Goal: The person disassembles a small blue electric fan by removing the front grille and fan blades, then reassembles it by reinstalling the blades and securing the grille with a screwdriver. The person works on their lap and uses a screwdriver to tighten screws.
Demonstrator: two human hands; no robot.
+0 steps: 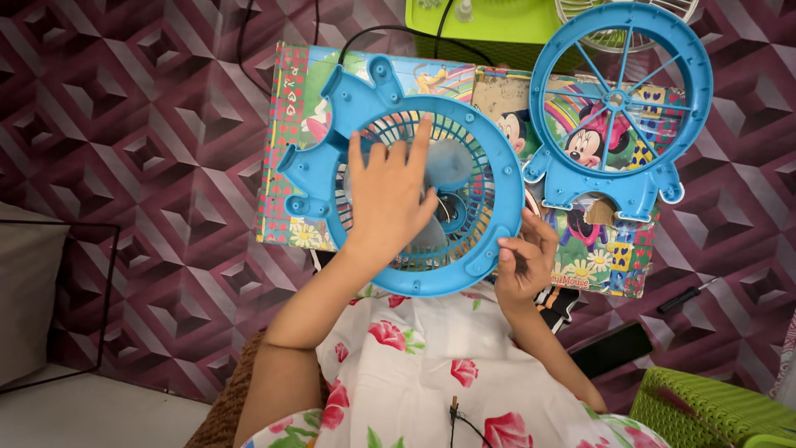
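Blue fan housing with rear grille (489, 178), lying flat on a cartoon-printed box (286, 166) at centre frame; left hand (390, 195) spread wide, palm down on the grille over the blurred grey blades (452, 162), right hand (524, 261) at the housing's 4 o'clock rim, fingers curled narrow at the edge. Blue spoked front guard (622, 99), at 2 o'clock on the same box, well apart from both hands. Black screwdriver (688, 294) at 4 o'clock on the maroon patterned floor (141, 124); green basket (713, 411) at 5 o'clock.
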